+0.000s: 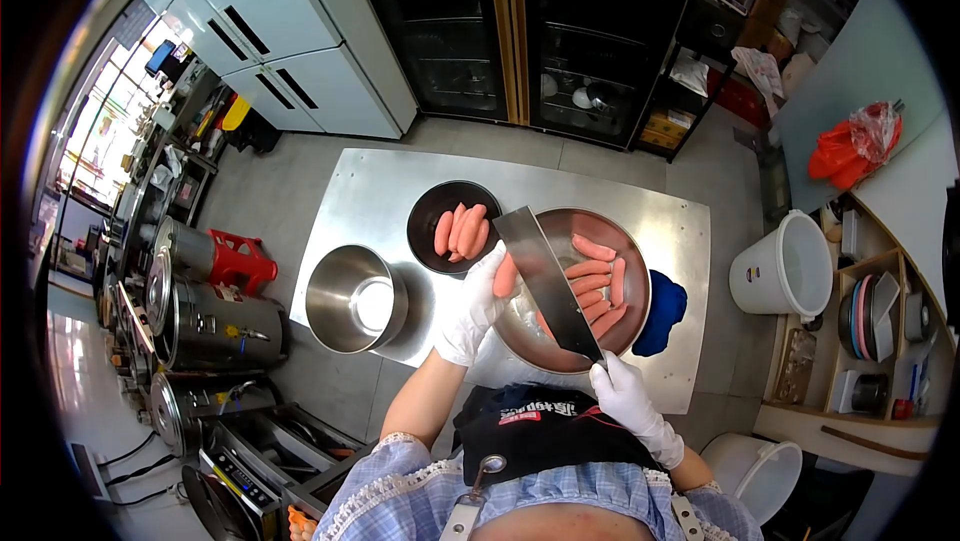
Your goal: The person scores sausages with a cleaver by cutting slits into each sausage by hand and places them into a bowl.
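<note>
My left hand point(473, 309), in a white glove, holds a pink sausage point(505, 277) beside the blade of a cleaver. My right hand point(627, 399), also gloved, grips the handle of the cleaver point(545, 279), whose broad blade slants up and left across a large steel bowl point(644, 276). Several sausages point(592, 281) lie inside that bowl, partly hidden by the blade. A black bowl point(424, 237) behind my left hand holds several more sausages point(461, 231).
An empty steel pot point(357, 298) stands on the left of the steel table point(440, 173). A blue cloth point(660, 313) lies right of the large bowl. Beyond the table are a white bucket point(781, 264), shelves at right, pots and a red stool point(240, 261) at left.
</note>
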`<control>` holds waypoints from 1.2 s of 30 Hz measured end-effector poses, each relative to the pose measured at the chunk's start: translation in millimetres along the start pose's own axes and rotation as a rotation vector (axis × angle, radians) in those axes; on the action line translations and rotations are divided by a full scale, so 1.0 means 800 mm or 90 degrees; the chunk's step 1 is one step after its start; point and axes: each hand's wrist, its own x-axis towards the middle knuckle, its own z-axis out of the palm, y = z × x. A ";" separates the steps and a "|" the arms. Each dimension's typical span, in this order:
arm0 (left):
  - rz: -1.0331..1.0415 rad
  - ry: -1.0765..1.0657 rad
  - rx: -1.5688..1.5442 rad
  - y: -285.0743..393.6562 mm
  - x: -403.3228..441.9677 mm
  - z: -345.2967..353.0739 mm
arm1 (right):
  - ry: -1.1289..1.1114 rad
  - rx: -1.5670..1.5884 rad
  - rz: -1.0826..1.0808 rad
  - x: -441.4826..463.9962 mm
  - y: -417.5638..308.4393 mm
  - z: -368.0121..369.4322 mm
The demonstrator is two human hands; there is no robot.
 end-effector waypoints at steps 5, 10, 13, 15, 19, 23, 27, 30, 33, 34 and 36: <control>-0.100 -0.013 -0.015 0.026 -0.036 0.048 | 0.006 0.018 0.008 0.009 -0.003 0.005; -0.061 -0.042 0.030 0.047 -0.063 0.093 | 0.008 0.039 0.010 0.010 0.002 0.010; 0.010 0.011 0.028 0.032 -0.040 0.067 | -0.009 0.042 0.042 0.004 -0.001 0.006; 0.028 0.040 0.011 0.027 -0.025 0.053 | 0.008 0.079 0.070 0.005 -0.016 0.000; -0.044 0.022 -0.019 0.024 -0.012 0.039 | -0.008 0.028 0.051 -0.001 -0.013 -0.006; -0.076 -0.045 -0.012 0.026 -0.014 0.047 | -0.018 0.032 0.016 -0.005 -0.011 -0.004; -0.084 -0.025 -0.024 0.022 -0.016 0.051 | -0.023 0.038 0.023 -0.004 -0.009 -0.002; -0.106 -0.044 -0.025 0.015 -0.023 0.047 | -0.006 0.040 0.014 0.000 -0.004 0.002; -0.154 -0.066 -0.008 0.023 -0.039 0.067 | -0.006 0.030 -0.011 0.005 0.006 0.006; -0.183 -0.057 0.017 0.025 -0.040 0.071 | -0.006 0.030 -0.010 0.007 0.005 0.007; -0.212 -0.044 0.040 0.027 -0.046 0.076 | 0.005 0.072 0.028 0.008 -0.001 0.009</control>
